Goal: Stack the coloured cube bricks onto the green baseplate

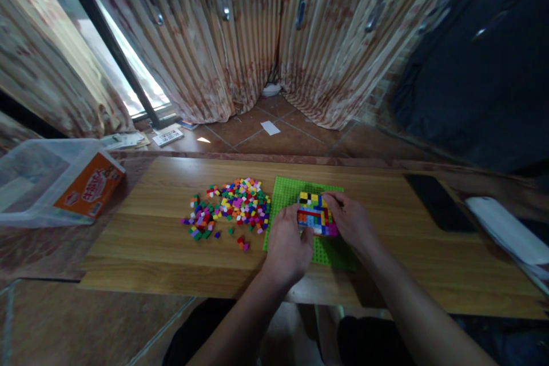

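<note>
Brick block (316, 217) is held, contents of bin (92, 186) unclear

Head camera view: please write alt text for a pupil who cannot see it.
A person's left hand and right hand hold a multicoloured brick build, a green baseplate beneath it on a wooden table. Loose bricks lie left of the baseplate; a clear bin is at the picture's left edge.

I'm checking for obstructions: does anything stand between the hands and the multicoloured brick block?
Nothing visible does: the left hand and right hand touch the brick block from either side. The loose bricks lie farther left.
</note>
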`<action>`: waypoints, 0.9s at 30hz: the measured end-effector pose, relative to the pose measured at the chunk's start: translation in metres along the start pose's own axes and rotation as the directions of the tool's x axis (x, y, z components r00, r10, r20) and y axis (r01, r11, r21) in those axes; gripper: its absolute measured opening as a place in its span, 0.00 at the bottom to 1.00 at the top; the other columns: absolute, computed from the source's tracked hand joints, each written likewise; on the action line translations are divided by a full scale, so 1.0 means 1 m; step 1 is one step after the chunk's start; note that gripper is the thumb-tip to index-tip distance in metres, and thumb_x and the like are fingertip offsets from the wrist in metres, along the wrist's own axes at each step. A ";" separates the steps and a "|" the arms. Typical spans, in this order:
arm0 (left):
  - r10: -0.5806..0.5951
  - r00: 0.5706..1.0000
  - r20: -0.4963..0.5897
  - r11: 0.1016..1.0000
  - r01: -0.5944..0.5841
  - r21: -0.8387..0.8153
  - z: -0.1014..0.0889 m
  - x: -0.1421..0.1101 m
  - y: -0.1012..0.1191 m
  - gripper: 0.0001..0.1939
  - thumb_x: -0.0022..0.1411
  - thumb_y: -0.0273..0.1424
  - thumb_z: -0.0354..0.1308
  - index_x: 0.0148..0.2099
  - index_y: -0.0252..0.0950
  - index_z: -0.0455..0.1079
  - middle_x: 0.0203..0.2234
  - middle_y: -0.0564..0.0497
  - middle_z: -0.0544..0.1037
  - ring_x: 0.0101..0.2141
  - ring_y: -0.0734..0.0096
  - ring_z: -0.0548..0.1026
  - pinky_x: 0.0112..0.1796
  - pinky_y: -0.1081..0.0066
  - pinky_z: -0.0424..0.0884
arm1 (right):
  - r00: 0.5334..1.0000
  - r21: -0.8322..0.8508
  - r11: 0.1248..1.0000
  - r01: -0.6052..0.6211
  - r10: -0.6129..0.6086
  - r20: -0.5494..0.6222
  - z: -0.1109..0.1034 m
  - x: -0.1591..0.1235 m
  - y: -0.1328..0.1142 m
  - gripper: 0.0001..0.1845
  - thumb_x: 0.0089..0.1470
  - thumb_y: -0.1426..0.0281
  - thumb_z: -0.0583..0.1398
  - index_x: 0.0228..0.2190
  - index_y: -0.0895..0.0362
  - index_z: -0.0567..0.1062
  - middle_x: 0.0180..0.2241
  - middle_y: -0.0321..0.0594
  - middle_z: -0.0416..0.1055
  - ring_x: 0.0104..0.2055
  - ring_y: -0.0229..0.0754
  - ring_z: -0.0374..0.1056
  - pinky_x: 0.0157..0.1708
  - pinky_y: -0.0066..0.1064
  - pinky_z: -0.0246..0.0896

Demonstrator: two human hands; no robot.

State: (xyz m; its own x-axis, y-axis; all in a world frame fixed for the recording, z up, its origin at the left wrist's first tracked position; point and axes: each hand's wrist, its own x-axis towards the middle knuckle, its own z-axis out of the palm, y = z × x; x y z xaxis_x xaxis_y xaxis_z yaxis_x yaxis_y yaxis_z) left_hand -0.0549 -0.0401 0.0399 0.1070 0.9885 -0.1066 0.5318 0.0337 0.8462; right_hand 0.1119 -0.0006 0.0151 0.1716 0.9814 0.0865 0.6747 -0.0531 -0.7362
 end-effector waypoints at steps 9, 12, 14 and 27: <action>0.020 1.000 -0.024 1.000 -0.020 0.011 0.004 0.001 -0.003 0.25 0.58 0.25 0.56 0.58 0.32 0.66 0.52 0.36 0.73 0.53 0.53 0.70 0.57 0.55 0.63 | 0.997 0.013 1.000 0.027 -0.026 -0.069 0.008 -0.005 -0.005 0.22 0.60 0.57 0.50 0.38 0.55 0.80 0.42 0.46 0.79 0.45 0.49 0.73 0.50 0.42 0.64; 0.008 1.000 -0.019 0.999 -0.007 0.042 0.004 -0.001 0.000 0.25 0.57 0.25 0.56 0.58 0.32 0.65 0.51 0.38 0.73 0.53 0.55 0.71 0.57 0.57 0.64 | 0.998 0.003 1.000 0.031 -0.031 -0.047 0.008 -0.008 -0.001 0.24 0.60 0.56 0.49 0.39 0.56 0.80 0.43 0.47 0.79 0.45 0.49 0.73 0.50 0.43 0.65; 0.018 1.000 -0.015 0.998 -0.017 0.067 0.004 -0.003 0.000 0.26 0.58 0.26 0.56 0.59 0.31 0.65 0.52 0.38 0.73 0.53 0.55 0.70 0.57 0.59 0.64 | 0.999 -0.034 0.999 0.025 -0.026 -0.025 0.005 -0.007 0.005 0.26 0.60 0.54 0.49 0.40 0.55 0.80 0.43 0.47 0.79 0.44 0.50 0.74 0.48 0.42 0.66; 0.035 0.935 -0.352 0.894 -0.187 -0.407 -0.009 -0.002 0.006 0.15 0.64 0.28 0.51 0.51 0.35 0.71 0.38 0.47 0.80 0.37 0.68 0.78 0.40 0.67 0.76 | 0.918 -0.094 0.963 0.254 -0.271 -0.291 -0.002 -0.022 -0.046 0.19 0.61 0.57 0.53 0.36 0.56 0.79 0.39 0.47 0.77 0.42 0.51 0.73 0.43 0.41 0.66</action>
State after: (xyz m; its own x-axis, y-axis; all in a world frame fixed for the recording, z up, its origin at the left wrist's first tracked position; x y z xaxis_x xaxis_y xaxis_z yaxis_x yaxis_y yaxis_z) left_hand -0.0589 -0.0405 0.0501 -0.1768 0.9776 0.1140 0.1131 -0.0949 0.9890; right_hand 0.0785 -0.0197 0.0486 0.1838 0.8610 0.4742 0.7602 0.1813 -0.6239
